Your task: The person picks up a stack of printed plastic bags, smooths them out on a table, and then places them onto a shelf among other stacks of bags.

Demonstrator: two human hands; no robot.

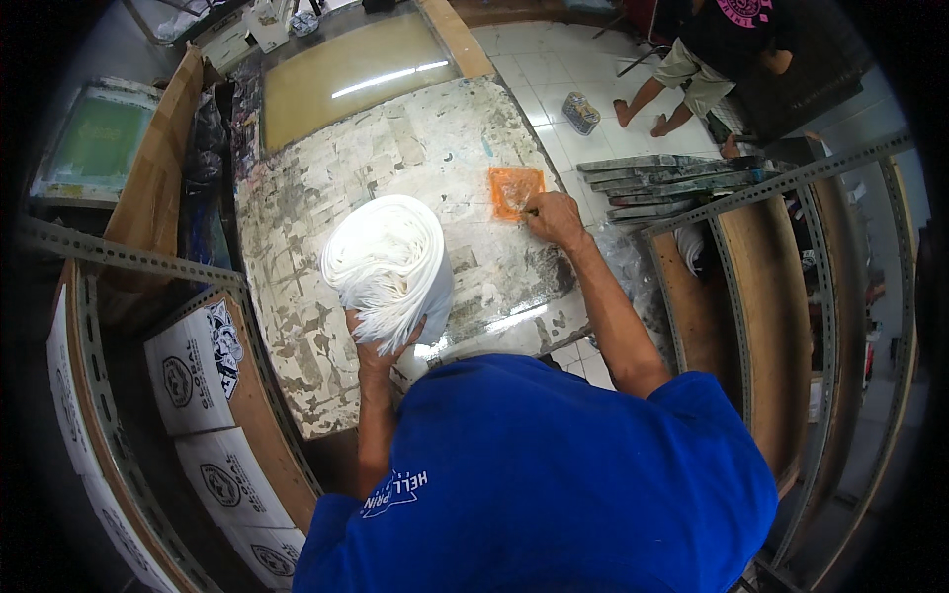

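Observation:
A thick roll of white layered cloth (390,262) stands over the near left of a worn, paint-flaked table (395,158). Around its lower end my left hand (381,341) is wrapped, with part of the fingers hidden behind the folded edges. To the right lies a flat orange square piece (514,190) with a paler, shiny middle; whether it is a tray or a packet I cannot tell. At its lower right corner is my right hand (556,217), fingers closed in a pinch. Something small and dark shows at those fingertips, too small to name.
A framed yellowish glass panel (356,74) adjoins the table's far end. Metal shelving with wooden boards (761,306) stands at right; shelves with white printed sheets (217,474) are at left. Long dark-stained frames (662,178) lean beyond the right edge. Another person (712,59) is at far right.

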